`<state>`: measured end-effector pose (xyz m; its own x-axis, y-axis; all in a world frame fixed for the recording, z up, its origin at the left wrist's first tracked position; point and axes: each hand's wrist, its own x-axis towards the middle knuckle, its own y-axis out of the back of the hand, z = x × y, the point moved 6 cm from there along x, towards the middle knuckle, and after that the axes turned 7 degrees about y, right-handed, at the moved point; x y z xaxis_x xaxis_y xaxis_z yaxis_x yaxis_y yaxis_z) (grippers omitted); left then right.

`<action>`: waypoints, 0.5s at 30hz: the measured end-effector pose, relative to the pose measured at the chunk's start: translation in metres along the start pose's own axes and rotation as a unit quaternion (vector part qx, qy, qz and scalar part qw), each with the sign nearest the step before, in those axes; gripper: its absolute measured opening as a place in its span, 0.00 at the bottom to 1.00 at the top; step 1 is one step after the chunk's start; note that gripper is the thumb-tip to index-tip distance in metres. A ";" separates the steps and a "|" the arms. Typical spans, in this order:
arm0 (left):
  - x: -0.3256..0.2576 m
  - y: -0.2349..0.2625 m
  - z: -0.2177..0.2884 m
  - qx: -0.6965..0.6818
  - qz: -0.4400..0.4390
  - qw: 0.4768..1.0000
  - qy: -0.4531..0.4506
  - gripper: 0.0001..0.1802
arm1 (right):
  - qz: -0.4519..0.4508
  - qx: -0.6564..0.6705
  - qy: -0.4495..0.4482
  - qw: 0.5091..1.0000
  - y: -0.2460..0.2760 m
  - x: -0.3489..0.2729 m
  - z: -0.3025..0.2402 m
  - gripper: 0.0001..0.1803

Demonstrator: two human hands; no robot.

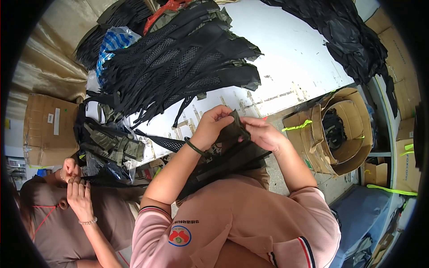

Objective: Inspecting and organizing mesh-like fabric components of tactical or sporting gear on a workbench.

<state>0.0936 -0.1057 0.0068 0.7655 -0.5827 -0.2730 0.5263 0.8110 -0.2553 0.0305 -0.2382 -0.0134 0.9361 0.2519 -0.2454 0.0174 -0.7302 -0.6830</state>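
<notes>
Both my hands are at a dark olive-black fabric piece (235, 127) above my lap, near the table's front edge. My left hand (213, 126) pinches its upper left side between thumb and fingers. On the other side, my right hand (262, 133) grips the right edge, its fingertips partly hidden by the cloth. More black fabric (228, 163) hangs below and spreads over my lap. A black mesh strap (163, 141) runs from the table toward my left wrist, which wears a dark bangle.
A large heap of black mesh pieces (178, 62) covers the white table (286, 49). More black material (353, 40) lies at the far right. An open cardboard box (315, 134) stands right of me. At my left sits a co-worker (80, 223), hands raised, near a closed carton (49, 129).
</notes>
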 end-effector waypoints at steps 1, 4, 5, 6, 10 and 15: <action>-0.001 -0.001 0.004 0.002 0.009 1.000 -0.001 0.05 | -0.068 -0.004 0.015 0.998 -0.002 -0.002 0.001 0.12; -0.002 0.001 0.006 0.029 0.027 0.999 -0.033 0.06 | -0.079 0.039 0.047 0.995 -0.004 0.001 0.001 0.09; -0.003 0.001 0.009 0.053 0.037 0.996 -0.064 0.07 | -0.079 0.039 0.046 0.995 -0.002 0.000 0.001 0.09; -0.003 0.002 0.009 0.053 0.037 0.996 -0.063 0.07 | -0.040 -0.063 0.056 0.996 0.006 0.002 0.001 0.07; -0.004 -0.011 0.007 0.125 -0.042 0.991 -0.022 0.09 | 0.087 -0.623 0.367 0.685 -0.005 -0.009 -0.023 0.02; 0.001 -0.008 0.000 0.281 0.014 0.959 0.039 0.15 | 0.154 -0.364 0.237 0.888 0.023 0.004 -0.023 0.03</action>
<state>0.0900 -0.1127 0.0089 0.7636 -0.5449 -0.3465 0.6394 0.7129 0.2881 0.0424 -0.2683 -0.0142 0.9756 -0.1998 0.0905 -0.2035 -0.9785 0.0334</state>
